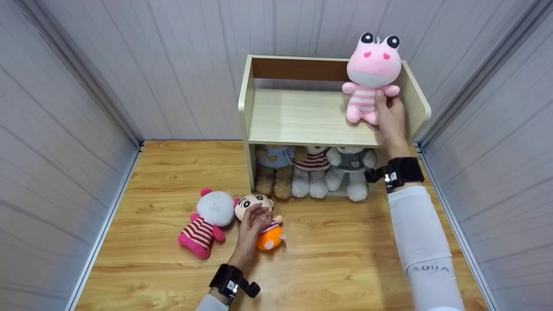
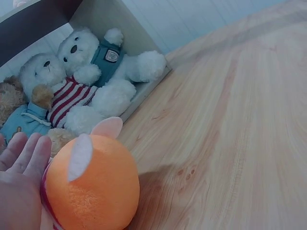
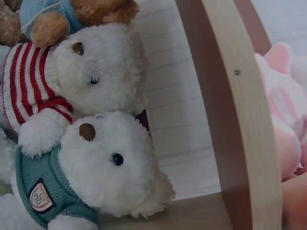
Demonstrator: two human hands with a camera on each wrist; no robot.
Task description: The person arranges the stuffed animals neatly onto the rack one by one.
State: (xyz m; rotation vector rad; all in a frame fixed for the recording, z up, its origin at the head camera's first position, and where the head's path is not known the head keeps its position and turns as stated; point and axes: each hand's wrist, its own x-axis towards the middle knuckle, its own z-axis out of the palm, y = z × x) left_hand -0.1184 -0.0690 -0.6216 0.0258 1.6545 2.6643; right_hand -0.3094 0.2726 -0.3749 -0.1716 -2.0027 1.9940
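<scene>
My right hand grips a pink plush frog by its striped body, thumb across the front. The frog is upright over the right end of the shelf's upper board. Part of its pink body shows at the edge of the right wrist view. Down on the floor, my left hand rests over a plush doll with an orange bottom, partly covering its face. In the left wrist view those fingers look straight alongside the doll. A plush bear with a white head and striped top lies left of it.
A pale wooden shelf stands against the back wall. Its lower compartment holds a brown bear in blue, a white bear in red stripes and a white bear in green-grey. Panel walls flank the wooden floor.
</scene>
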